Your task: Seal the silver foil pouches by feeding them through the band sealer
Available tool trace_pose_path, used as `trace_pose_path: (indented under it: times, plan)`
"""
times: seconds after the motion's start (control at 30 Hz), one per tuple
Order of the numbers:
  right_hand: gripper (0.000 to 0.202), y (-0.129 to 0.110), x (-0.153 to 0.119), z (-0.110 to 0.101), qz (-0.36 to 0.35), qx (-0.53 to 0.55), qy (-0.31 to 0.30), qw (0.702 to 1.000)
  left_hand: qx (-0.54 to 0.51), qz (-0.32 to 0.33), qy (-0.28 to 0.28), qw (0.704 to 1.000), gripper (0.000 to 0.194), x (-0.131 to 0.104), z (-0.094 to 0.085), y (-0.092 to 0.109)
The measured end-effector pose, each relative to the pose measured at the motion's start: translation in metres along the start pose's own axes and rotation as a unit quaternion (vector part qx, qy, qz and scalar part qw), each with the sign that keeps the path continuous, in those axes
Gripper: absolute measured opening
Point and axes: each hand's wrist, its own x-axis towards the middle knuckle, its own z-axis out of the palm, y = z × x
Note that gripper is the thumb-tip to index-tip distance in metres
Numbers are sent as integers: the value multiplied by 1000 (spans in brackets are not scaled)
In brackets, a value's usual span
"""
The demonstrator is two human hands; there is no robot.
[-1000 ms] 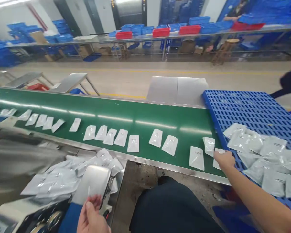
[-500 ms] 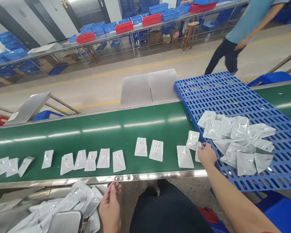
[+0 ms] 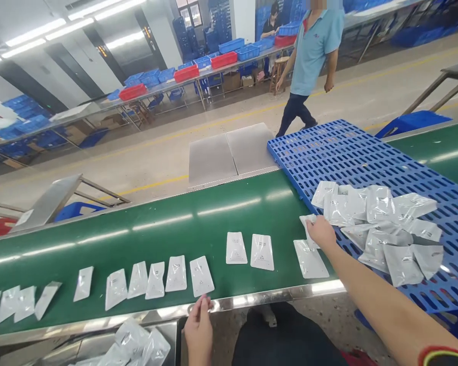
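My right hand (image 3: pixel 320 233) is closed on a white pouch (image 3: pixel 308 222) at the belt's right part, beside the blue slatted pallet. Another white pouch (image 3: pixel 311 259) lies flat just below it. My left hand (image 3: pixel 199 320) is at the belt's near metal edge, thumb and fingertips together, close to a pouch (image 3: pixel 202 276); whether anything is between the fingers is hidden. More white pouches lie in a row along the green belt (image 3: pixel 152 203). A heap of pouches (image 3: pixel 377 203) rests on the blue pallet (image 3: pixel 339 147).
At the lower left, more pouches (image 3: pixel 132 343) are piled on a metal surface below the belt edge. Across the belt, a person in a light blue shirt (image 3: pixel 313 56) is on the walkway. Behind stands a long table with blue and red baskets (image 3: pixel 224 60).
The view has tilted up and shifted. My right hand has moved from the pouch at the pallet's edge to the one above the flat pouch. The walking person has moved left.
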Motion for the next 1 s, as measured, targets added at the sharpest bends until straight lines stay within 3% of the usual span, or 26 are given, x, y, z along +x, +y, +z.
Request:
trace_pose_path:
  times: [0.07,0.17,0.3,0.4,0.5,0.63,0.73,0.8,0.9,1.0]
  plan:
    - [47,-14,6,19,-13,-5,-20,1000,25,44,-44,998,50,1,31,15]
    - [26,-24,12,28,-54,10,-52,997,79,98,-93,988,53,8,84,33]
    - [20,-20,15,3,-135,62,-51,988,175,121,-122,969,52,35,148,48]
    - [25,-2,-4,-28,-168,159,-10,973,191,115,-125,967,63,63,185,55]
    - [40,25,-42,-46,-111,215,-27,970,189,89,-141,968,71,88,219,61]
    - [57,55,-81,-33,-12,125,-131,983,165,67,-207,962,59,96,257,64]
    - [74,66,-84,-14,16,53,-147,988,140,68,-251,955,44,80,269,60]
    - [73,70,-78,-6,14,12,-161,987,119,71,-274,952,41,63,264,55]
    - [46,72,-72,-1,-51,10,-150,987,88,75,-282,953,45,36,237,44]
    - [37,66,-78,2,-101,68,-184,975,69,69,-258,961,51,17,193,31]
